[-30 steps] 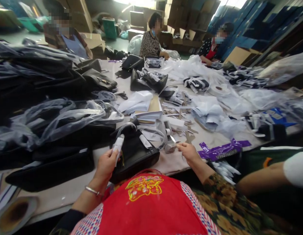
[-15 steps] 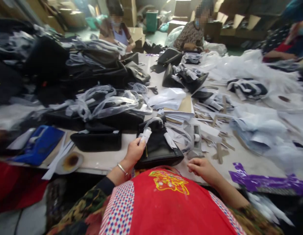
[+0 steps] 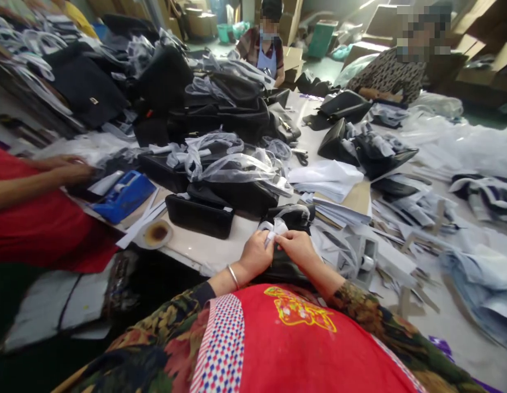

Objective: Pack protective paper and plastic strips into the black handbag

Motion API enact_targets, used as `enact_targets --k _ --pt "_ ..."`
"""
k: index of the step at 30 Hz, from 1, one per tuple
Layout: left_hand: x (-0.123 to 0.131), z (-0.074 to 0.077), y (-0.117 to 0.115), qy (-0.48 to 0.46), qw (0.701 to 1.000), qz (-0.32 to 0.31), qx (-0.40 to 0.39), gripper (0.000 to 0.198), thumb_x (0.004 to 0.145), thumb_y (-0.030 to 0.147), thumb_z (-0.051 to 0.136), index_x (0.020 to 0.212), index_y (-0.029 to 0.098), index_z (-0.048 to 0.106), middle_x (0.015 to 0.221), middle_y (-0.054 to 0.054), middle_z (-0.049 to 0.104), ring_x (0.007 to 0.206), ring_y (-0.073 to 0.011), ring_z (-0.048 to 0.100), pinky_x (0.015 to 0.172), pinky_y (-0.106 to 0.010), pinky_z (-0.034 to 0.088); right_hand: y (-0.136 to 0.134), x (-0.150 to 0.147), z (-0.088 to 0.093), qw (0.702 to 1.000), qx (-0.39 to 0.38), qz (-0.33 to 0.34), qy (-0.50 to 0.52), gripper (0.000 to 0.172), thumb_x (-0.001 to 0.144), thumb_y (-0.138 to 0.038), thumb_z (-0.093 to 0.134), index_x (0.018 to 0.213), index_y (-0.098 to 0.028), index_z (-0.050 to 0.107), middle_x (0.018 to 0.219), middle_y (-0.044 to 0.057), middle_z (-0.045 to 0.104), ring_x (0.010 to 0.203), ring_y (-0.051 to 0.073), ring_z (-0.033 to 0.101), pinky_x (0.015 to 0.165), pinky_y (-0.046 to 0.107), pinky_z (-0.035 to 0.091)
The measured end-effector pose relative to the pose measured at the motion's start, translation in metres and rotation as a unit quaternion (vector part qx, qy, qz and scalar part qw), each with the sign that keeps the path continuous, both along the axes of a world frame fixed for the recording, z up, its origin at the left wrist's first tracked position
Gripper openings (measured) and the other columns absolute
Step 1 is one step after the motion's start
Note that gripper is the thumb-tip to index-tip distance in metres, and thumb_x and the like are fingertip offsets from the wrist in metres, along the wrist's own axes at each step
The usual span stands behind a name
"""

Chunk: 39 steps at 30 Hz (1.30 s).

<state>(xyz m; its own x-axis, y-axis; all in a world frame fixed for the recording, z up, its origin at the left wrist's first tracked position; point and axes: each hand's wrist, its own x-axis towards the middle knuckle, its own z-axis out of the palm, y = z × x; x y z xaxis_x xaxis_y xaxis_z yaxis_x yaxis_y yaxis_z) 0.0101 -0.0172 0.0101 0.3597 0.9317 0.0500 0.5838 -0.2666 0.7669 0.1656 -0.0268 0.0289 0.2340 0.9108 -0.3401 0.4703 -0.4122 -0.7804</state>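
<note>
The right hand (image 3: 298, 248) partly hides the black bag (image 3: 288, 267) (the left edge cuts off a co-worker (image 3: 44, 232))

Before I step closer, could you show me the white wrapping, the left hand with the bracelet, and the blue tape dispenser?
White wrapping (image 3: 279, 225), head view: the part above the fingertips.
Left hand (image 3: 257, 253), head view: the back of the hand.
Blue tape dispenser (image 3: 125, 200), head view: its blue body.

The bag (image 3: 287, 266) has a smooth, leather-like surface; the wrap (image 3: 299, 209) on it looks like thin plastic. The bracelet (image 3: 233, 277) is shiny metal, the apron (image 3: 294, 355) smooth cloth, the dispenser (image 3: 126, 197) glossy plastic, the sheets (image 3: 329, 176) matt paper.
</note>
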Motion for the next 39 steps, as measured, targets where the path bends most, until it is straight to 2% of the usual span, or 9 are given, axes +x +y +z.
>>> enact_targets --k 8,12,17,21,24,27,32,36,39 --pt "0.002 -0.001 -0.002 0.089 0.994 -0.015 0.069 0.014 0.095 0.019 0.048 0.095 0.016 0.061 0.094 -0.012 0.064 0.090 -0.0257 0.061 0.082 -0.038 0.050 0.000 -0.007 0.003 0.982 -0.100 -0.091 0.128 0.033 0.076 -0.041 0.074 0.059 -0.015 0.063 0.050 0.001 0.057 0.040 0.007 0.039 0.037 0.021 0.026" --pt "0.004 0.002 -0.003 0.129 0.987 -0.023 0.097 0.015 0.095 0.019 0.048 0.099 0.014 0.061 0.096 -0.014 0.064 0.091 -0.0279 0.061 0.083 -0.040 0.050 -0.003 -0.007 0.007 0.956 -0.127 -0.137 0.227 0.030 0.076 -0.035 0.078 0.062 -0.015 0.060 0.053 -0.001 0.056 0.038 0.006 0.038 0.032 0.018 0.025" --pt "0.005 0.003 -0.003 0.137 0.986 -0.030 0.095 0.015 0.093 0.018 0.051 0.101 0.012 0.062 0.098 -0.014 0.064 0.093 -0.0288 0.060 0.084 -0.041 0.051 -0.009 -0.001 0.004 0.935 -0.139 -0.133 0.297 0.023 0.078 -0.024 0.076 0.064 -0.013 0.061 0.055 -0.001 0.057 0.040 0.005 0.042 0.034 0.015 0.033" --pt "0.004 0.001 -0.003 0.112 0.991 -0.027 0.073 0.018 0.094 0.019 0.048 0.101 0.012 0.063 0.097 -0.015 0.065 0.092 -0.0282 0.061 0.085 -0.041 0.052 -0.010 0.000 -0.001 0.943 -0.136 -0.130 0.274 0.018 0.076 -0.023 0.079 0.068 -0.012 0.066 0.058 0.000 0.059 0.042 0.006 0.043 0.035 0.016 0.036" --pt "0.002 0.000 0.000 0.048 0.998 -0.019 0.040 0.020 0.095 0.021 0.047 0.099 0.012 0.065 0.098 -0.015 0.066 0.095 -0.0271 0.062 0.088 -0.040 0.051 -0.009 -0.002 -0.006 0.944 -0.112 -0.125 0.285 0.026 0.071 -0.030 0.083 0.063 -0.013 0.065 0.055 -0.001 0.057 0.042 0.006 0.042 0.036 0.018 0.035" --pt "-0.002 -0.001 0.004 -0.053 0.997 -0.004 -0.051 0.024 0.096 0.028 0.049 0.095 0.014 0.068 0.092 -0.010 0.069 0.088 -0.0229 0.063 0.083 -0.035 0.052 -0.007 -0.006 -0.010 0.946 -0.053 -0.135 0.291 0.031 0.064 -0.038 0.085 0.062 -0.013 0.066 0.053 -0.002 0.056 0.042 0.006 0.041 0.038 0.020 0.033" --pt "-0.007 -0.006 0.007 -0.226 0.939 0.029 -0.258 0.035 0.093 0.046 0.058 0.100 0.015 0.072 0.085 -0.004 0.070 0.072 -0.0160 0.063 0.064 -0.026 0.053 -0.004 -0.009 -0.010 0.955 0.017 -0.105 0.277 0.040 0.059 -0.049 0.085 0.068 -0.014 0.068 0.059 0.001 0.064 0.046 0.008 0.045 0.043 0.022 0.034" --pt "-0.006 -0.005 0.005 -0.341 0.872 0.076 -0.344 0.042 0.084 0.053 0.069 0.096 0.013 0.072 0.084 -0.005 0.070 0.069 -0.0141 0.063 0.062 -0.025 0.055 0.000 -0.010 -0.013 0.967 0.008 -0.068 0.246 0.047 0.063 -0.059 0.082 0.064 -0.015 0.065 0.057 0.002 0.063 0.046 0.009 0.045 0.043 0.023 0.032" --pt "-0.007 -0.002 0.006 -0.392 0.830 0.077 -0.389 0.046 0.080 0.055 0.075 0.094 0.012 0.071 0.081 -0.005 0.070 0.068 -0.0132 0.063 0.060 -0.022 0.054 0.003 -0.010 -0.017 0.958 -0.024 -0.058 0.281 0.052 0.062 -0.063 0.082 0.062 -0.015 0.062 0.055 0.002 0.061 0.043 0.008 0.044 0.042 0.023 0.031"
